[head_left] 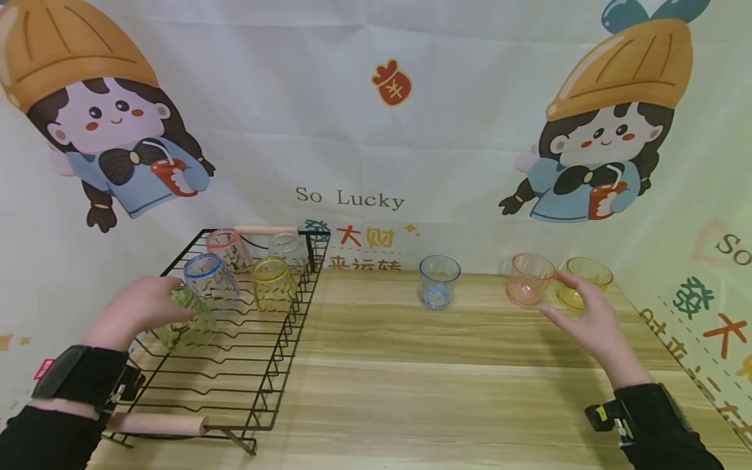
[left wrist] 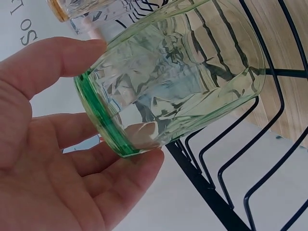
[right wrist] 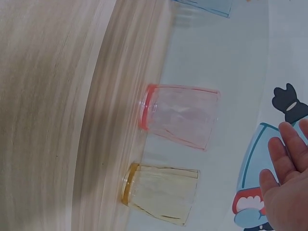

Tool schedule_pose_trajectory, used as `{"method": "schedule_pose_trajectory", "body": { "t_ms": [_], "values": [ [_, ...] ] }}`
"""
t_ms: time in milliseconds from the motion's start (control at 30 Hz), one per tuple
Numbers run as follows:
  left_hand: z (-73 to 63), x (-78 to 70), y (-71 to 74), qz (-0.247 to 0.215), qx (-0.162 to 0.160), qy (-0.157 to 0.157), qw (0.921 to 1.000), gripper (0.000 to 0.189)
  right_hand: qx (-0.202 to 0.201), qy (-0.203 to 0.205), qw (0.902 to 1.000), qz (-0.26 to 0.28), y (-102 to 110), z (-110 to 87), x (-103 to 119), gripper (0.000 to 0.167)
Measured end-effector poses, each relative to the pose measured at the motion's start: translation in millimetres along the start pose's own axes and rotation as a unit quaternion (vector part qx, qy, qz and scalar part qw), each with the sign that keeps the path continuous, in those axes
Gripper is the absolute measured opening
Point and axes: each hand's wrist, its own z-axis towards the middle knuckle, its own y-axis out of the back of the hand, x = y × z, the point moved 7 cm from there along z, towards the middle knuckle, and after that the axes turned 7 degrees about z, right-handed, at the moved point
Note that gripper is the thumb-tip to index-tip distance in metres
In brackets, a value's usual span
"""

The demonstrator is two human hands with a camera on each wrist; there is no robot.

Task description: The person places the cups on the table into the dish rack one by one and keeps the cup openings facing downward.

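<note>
My left hand pinches a green glass between thumb and fingers, at its thick base. In the left wrist view the glass is tilted, its open end towards the wires of a black rack. Behind it on the rack stand a blue-based glass, a yellow glass, a pink-based glass and a clear glass. My right hand holds nothing, its thumb and fingers spread. It hovers in front of a yellow tumbler and beside a pink tumbler.
A blue tumbler stands upright near the back of the wooden table, left of the pink one. The rack has wooden handles at its ends. A printed cloth hangs behind the table and along its right side.
</note>
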Motion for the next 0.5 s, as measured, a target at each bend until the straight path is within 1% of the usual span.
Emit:
{"method": "schedule_pose_trajectory", "body": {
  "t_ms": [200, 500],
  "values": [
    [1.2, 0.2, -1.1, -0.001, 0.007, 0.003, 1.0000, 0.083, 0.005, -0.013, 0.9999, -0.007, 3.4, 3.1, 1.4, 0.067],
    [1.4, 2.3, -2.6, -0.004, 0.018, 0.006, 0.9998, 0.083, 0.010, -0.016, 0.9996, -0.019, 7.5, 8.7, -0.8, 0.067]
  ]
}}
